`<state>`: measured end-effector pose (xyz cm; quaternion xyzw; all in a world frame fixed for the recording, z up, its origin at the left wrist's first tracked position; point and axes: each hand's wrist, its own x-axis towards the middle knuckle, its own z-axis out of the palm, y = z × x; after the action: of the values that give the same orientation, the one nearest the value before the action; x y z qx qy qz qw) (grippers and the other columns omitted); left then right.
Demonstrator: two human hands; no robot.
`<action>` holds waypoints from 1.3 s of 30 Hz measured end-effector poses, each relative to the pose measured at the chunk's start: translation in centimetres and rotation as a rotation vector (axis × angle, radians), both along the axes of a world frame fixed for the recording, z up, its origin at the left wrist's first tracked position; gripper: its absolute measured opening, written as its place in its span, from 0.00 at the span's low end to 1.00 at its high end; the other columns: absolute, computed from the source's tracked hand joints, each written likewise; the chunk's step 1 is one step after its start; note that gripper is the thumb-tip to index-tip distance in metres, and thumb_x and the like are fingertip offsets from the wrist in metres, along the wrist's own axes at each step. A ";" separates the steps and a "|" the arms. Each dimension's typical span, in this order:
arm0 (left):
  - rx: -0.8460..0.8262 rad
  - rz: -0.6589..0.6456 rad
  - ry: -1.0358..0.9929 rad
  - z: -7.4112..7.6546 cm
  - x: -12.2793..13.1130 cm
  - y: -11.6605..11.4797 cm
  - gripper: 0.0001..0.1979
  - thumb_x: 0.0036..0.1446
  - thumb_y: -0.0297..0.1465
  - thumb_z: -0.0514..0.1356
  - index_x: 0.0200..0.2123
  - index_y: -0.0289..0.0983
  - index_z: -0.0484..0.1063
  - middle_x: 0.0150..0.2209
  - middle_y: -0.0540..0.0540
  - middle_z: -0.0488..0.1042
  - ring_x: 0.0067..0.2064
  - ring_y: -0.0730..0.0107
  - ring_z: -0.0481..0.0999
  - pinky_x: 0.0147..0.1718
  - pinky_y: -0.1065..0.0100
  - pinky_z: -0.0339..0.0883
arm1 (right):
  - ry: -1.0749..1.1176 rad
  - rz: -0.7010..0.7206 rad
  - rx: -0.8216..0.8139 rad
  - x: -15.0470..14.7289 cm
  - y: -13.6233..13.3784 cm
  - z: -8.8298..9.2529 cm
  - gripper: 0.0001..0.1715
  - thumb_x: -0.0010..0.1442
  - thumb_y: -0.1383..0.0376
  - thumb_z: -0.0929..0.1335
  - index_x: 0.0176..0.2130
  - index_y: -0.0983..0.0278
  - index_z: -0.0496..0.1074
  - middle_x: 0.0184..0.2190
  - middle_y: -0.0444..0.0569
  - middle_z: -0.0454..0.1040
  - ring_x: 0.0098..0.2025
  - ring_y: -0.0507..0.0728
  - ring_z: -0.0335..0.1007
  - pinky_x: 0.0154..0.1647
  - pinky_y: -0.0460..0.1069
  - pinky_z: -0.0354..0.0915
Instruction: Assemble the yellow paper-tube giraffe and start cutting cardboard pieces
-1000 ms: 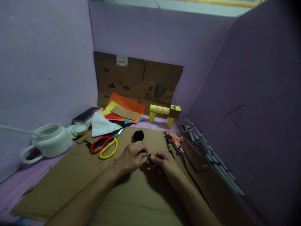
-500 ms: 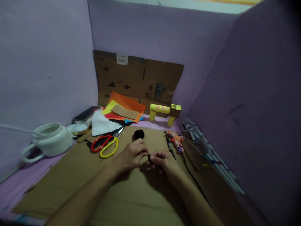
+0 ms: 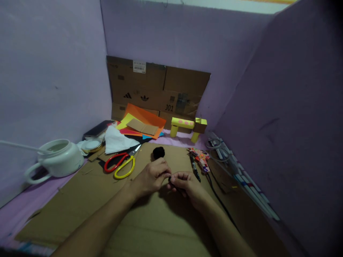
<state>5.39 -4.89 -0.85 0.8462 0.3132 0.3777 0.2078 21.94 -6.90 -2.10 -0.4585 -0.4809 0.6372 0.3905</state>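
Observation:
My left hand (image 3: 153, 175) and my right hand (image 3: 186, 182) meet over the cardboard sheet (image 3: 150, 221), fingertips almost touching. My right thumb and fingers pinch a thin black strand (image 3: 170, 179), which looks like yarn. The left fingers are closed in a pinch at its end. Most of the strand is hidden by the fingers. Just beyond my left hand lies a fuzzy black ball (image 3: 159, 152), apparently of yarn. To the left rest scissors (image 3: 124, 169) with one red and one yellow handle, blades partly apart.
A white mug-like pot (image 3: 60, 162) with a stick stands left. Coloured paper (image 3: 144, 119) and white tissue (image 3: 118, 139) lie behind the scissors. A yellow paper figure (image 3: 184, 123) stands at the back. A black marker (image 3: 195, 167), a flower-patterned glue gun (image 3: 202, 160) and white tubes (image 3: 254, 196) lie right.
The left fingertips have moved slightly right, closer to the right fingertips at the black strand. Otherwise the hands and surrounding things look nearly the same.

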 end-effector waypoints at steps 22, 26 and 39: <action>-0.073 0.145 -0.232 0.3 0.7 -0.6 0.10 0.52 0.24 0.56 0.38 0.35 0.74 0.42 0.42 0.73 0.45 0.66 0.73 0.42 0.65 0.68 | 0.030 -0.107 0.224 0.3 0.1 0.4 0.12 0.46 0.58 0.71 0.24 0.64 0.70 0.24 0.44 0.73 0.26 0.50 0.61 0.30 0.46 0.56; -0.161 0.083 -0.232 0.6 0.7 -0.6 0.10 0.50 0.24 0.58 0.37 0.34 0.74 0.41 0.43 0.73 0.40 0.69 0.73 0.37 0.68 0.68 | 0.077 -0.032 0.181 0.6 0.1 0.2 0.13 0.47 0.58 0.71 0.24 0.65 0.70 0.19 0.43 0.71 0.24 0.49 0.59 0.28 0.46 0.53; -0.354 0.022 -0.227 1.4 0.5 -0.5 0.07 0.49 0.26 0.57 0.30 0.35 0.76 0.30 0.47 0.74 0.34 0.70 0.72 0.36 0.68 0.65 | 0.152 0.033 0.092 0.4 -0.1 0.1 0.13 0.47 0.58 0.72 0.24 0.66 0.71 0.18 0.43 0.71 0.21 0.48 0.58 0.25 0.45 0.52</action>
<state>5.84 -5.40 0.53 0.7451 0.3583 0.4121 0.3829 22.33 -6.99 -2.04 -0.3826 -0.4860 0.6537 0.4360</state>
